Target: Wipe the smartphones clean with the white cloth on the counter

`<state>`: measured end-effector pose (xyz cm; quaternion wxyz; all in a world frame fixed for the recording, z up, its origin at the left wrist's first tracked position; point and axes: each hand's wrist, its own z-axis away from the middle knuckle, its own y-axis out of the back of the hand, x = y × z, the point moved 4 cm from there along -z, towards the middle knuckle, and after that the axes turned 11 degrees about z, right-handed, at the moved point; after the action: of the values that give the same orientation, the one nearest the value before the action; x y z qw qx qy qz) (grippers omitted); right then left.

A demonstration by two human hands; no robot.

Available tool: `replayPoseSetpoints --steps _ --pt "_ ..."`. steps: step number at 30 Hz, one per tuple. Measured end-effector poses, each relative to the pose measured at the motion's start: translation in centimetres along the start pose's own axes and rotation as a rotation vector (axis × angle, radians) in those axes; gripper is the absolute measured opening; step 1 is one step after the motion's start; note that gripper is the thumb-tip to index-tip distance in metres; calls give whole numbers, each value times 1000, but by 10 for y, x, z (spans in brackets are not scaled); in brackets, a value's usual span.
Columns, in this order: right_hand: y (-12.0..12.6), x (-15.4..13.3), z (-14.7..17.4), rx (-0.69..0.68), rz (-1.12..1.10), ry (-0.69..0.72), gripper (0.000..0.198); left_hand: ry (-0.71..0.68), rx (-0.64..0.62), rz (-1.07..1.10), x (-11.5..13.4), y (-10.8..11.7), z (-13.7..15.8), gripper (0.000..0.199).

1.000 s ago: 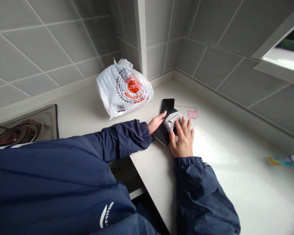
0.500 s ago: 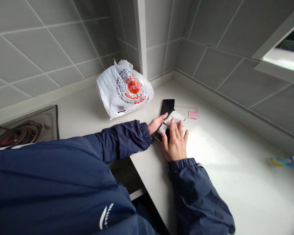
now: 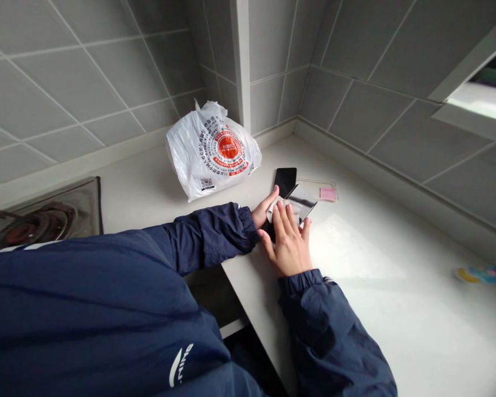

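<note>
My left hand (image 3: 265,208) grips the left edge of a flat device with a glossy dark screen (image 3: 305,197), which looks like a phone or small tablet. Over its surface, my right hand (image 3: 290,240) presses a small light grey cloth (image 3: 273,208) with the fingers stretched out. Both hands and the cloth cover much of the device. Just behind it lies a black phone (image 3: 285,179) on the white counter. A clear phone case (image 3: 312,183) with a pink piece (image 3: 327,193) on it rests to the right of that phone.
A white plastic bag (image 3: 210,154) with red print stands at the back of the counter (image 3: 367,264). To the left is a stove burner (image 3: 28,218). A colourful bottle or pack (image 3: 481,273) lies at the far right. Grey tiled walls meet behind.
My right hand has slid the cloth left and slightly down across the device, baring more of its upper right part. My left hand keeps its hold.
</note>
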<state>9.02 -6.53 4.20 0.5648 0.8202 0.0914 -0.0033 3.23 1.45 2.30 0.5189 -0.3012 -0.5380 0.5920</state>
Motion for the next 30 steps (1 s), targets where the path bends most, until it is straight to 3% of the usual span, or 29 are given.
replayPoseSetpoints --steps 6,15,19,24,30 --pt "4 22 -4 11 83 -149 71 -179 -42 -61 -2 -2 -15 62" --pt "7 39 -8 73 48 -269 71 8 -80 -136 -8 4 -11 63" --pt "5 31 -8 45 41 -250 69 -60 -74 -97 -6 1 -11 66" --pt "4 14 -7 20 16 -137 65 -108 49 -64 -3 -3 -7 74" --pt "5 7 -7 52 8 -77 59 -98 6 -11 -2 -6 -4 86"
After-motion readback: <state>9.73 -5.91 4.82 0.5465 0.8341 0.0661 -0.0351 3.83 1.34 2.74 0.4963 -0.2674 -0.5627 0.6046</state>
